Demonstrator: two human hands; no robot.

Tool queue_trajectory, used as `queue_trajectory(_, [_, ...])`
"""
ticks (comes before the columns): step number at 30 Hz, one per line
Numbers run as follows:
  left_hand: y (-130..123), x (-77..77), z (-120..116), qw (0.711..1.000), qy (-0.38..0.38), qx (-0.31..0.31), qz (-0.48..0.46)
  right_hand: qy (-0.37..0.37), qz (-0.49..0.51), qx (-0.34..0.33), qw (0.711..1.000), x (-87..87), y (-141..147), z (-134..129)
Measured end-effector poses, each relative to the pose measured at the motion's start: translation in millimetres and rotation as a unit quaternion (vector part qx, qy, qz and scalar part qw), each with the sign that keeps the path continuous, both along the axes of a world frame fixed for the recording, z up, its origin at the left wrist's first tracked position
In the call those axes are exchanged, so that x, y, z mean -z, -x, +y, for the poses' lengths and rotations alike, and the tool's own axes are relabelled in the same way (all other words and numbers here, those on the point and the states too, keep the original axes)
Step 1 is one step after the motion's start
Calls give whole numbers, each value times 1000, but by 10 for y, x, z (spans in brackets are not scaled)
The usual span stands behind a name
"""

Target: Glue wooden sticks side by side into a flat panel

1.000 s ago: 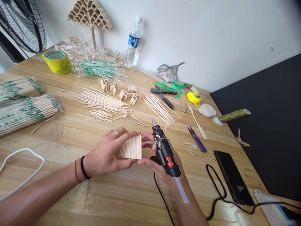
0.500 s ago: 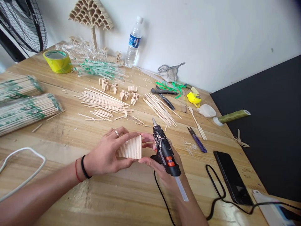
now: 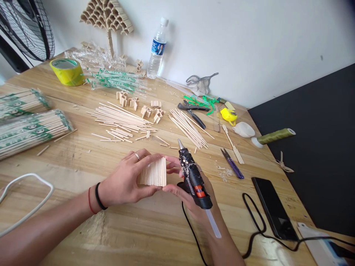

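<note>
A small panel of wooden sticks [image 3: 152,174], laid side by side, is gripped by its top and bottom edges in my left hand [image 3: 126,177]. My right hand [image 3: 191,192] holds a black hot glue gun [image 3: 193,175] with its nozzle pointing up and away. A clear glue stick [image 3: 213,223] juts from the gun's back end. The thumb and fingertips of my right hand also touch the panel's right edge. Part of the gun's handle is hidden by the hand. Beyond the hands lie loose wooden sticks [image 3: 122,117] and several small glued stick pieces [image 3: 146,111].
At the right are scissors [image 3: 232,163], a black phone [image 3: 274,208] and a black cord [image 3: 259,231]. Pliers [image 3: 194,111] lie farther back. Yellow tape [image 3: 68,75], a water bottle [image 3: 157,51] and a stick tree model [image 3: 109,37] stand behind. Bagged sticks [image 3: 33,129] lie left.
The glue gun has shifted very slightly left with my right hand. My left hand and the stick panel stay almost in place.
</note>
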State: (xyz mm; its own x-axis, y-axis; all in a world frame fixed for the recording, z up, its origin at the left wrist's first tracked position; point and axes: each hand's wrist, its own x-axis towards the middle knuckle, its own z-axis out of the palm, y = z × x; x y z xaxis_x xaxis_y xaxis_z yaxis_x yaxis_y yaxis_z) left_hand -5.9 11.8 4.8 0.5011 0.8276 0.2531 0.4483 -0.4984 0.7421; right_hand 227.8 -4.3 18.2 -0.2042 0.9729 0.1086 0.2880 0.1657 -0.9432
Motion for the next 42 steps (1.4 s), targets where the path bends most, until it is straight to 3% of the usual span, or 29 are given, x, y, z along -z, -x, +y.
queue_trajectory(5, [-5, -2, 0, 1000, 18, -10, 0, 26, 4, -14, 1000, 3, -68, 16])
queue_trajectory(15, [18, -52, 14, 998, 46, 27, -36, 59, 73, -28, 995, -20, -122, 31])
queue_trajectory(22, [66, -96, -7, 986, 88, 22, -139, 64, 90, 32, 993, -3, -89, 7])
queue_trajectory(27, [77, -45, -30, 954, 206, -21, -219, 96, 138, 44, 985, 49, -45, -5])
queue_trajectory(31, [99, 55, -9, 903, 309, 1, -297, 102, 153, 48, 982, 103, -35, -3])
queue_trajectory(34, [118, 103, 15, 887, 337, 14, -316, 98, 142, 53, 984, 124, -34, -2])
queue_trajectory(39, [143, 118, 42, 887, 341, 29, -310, 108, 138, 60, 983, 117, -12, -25])
queue_trajectory(42, [144, 63, 39, 914, 309, 19, -264, 107, 134, 62, 983, 104, -2, -29])
